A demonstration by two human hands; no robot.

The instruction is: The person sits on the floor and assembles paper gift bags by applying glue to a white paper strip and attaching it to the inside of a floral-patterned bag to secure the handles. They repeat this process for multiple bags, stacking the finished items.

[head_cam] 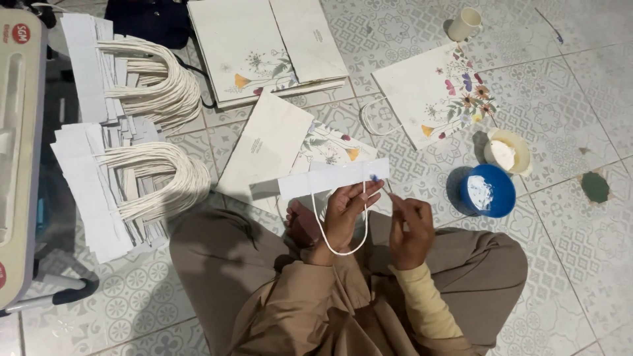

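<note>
My left hand point(344, 212) holds up a white paper strip point(330, 178) with a white cord handle point(343, 245) looping down from it. Beside it, my right hand point(410, 223) pinches a thin stick whose tip touches the strip's right end, where a small blue spot shows. Under the strip lies a flat white paper bag with a flower print point(277, 148) on the tiled floor. A blue bowl of white paste point(488, 191) stands just right of my right hand.
Two stacks of paper strips with cord handles point(142, 181) lie at left beside a grey machine point(20, 151). More flowered bags point(264, 46) lie ahead and another flowered bag point(435, 92) at right. A yellow dish point(508, 153) and a white cup point(465, 24) stand at right.
</note>
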